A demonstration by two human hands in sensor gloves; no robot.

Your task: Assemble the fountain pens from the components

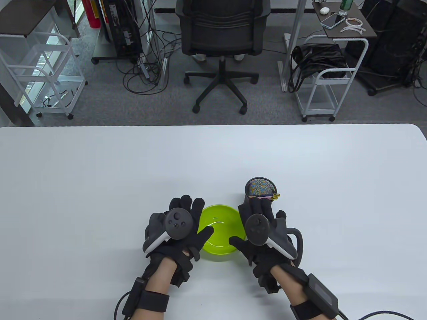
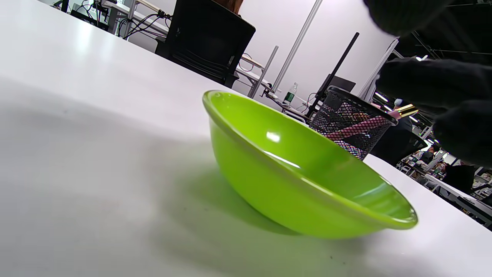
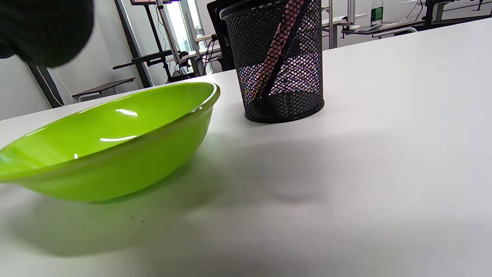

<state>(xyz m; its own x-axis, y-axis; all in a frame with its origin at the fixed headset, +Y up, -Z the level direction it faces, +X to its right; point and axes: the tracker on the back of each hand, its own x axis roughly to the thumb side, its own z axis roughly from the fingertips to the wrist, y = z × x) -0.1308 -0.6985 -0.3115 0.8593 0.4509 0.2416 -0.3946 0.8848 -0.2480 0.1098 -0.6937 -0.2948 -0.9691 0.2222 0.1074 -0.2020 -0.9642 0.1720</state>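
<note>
Between pens, by the look of it: left hand (image 1: 181, 230) and right hand (image 1: 258, 230) lay loose, gripping nothing, flanking bowl (image 1: 230, 248) on counter (image 1: 100, 183). Next, probably fetching parts; none visible in bowl.

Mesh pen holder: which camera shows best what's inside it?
The right wrist view: the whole mesh pen holder stands unobstructed, with a pink patterned pen leaning inside. The table view looks into its mouth, the right hand covering its near side. The left wrist view shows only its upper part behind the green bowl.

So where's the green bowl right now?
In the table view, the green bowl sits on the white table between both hands, with the black mesh cup behind its right side.
</note>
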